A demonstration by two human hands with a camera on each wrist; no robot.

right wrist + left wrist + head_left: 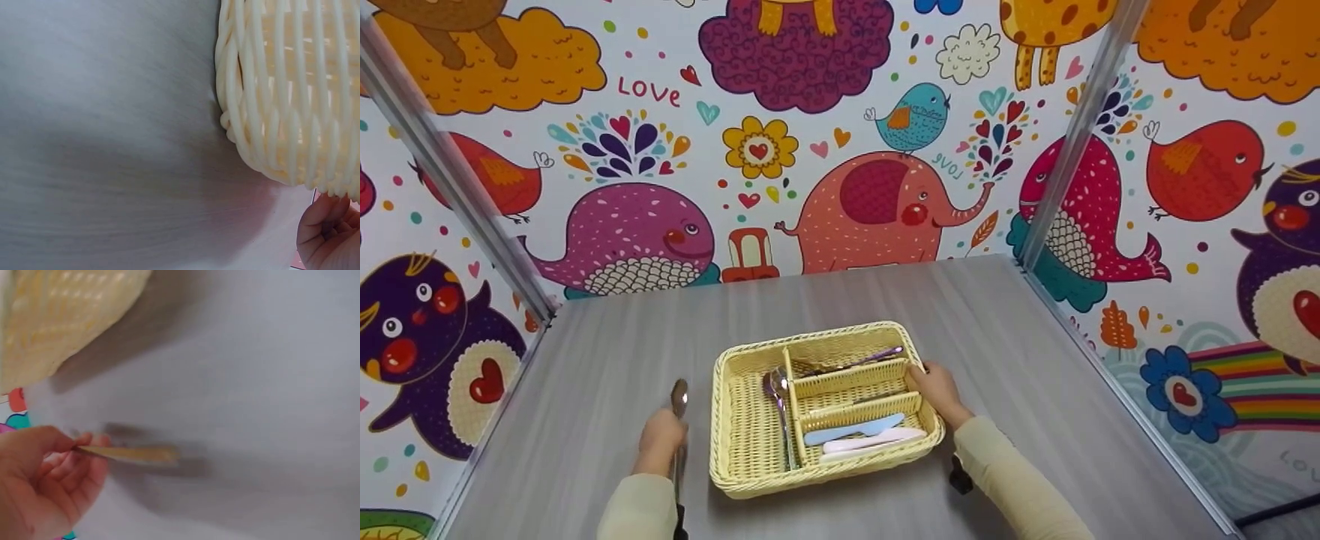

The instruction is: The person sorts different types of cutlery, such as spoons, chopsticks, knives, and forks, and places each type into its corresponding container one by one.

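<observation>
My left hand [660,435] pinches a metal spoon [680,397] by its handle, bowl pointing away from me, left of a cream woven basket [769,486]. In the left wrist view the spoon's handle [138,454] juts from between thumb and fingers, over the table. My right hand [936,390] grips the basket's right rim, thumb on the inner side; the right wrist view has the basket's woven wall [298,101] above that hand. Spoons [780,384] lie along the divider in the long left compartment. A blue knife [851,429] and a pink knife [874,441] share the front right one.
A purple-handled utensil [881,352] lies in the back right compartment, and a thin utensil in the middle one is mostly hidden. The grey table [607,360] is bounded by patterned panels [765,202] at the back and both sides, with metal posts [1080,135] at the corners.
</observation>
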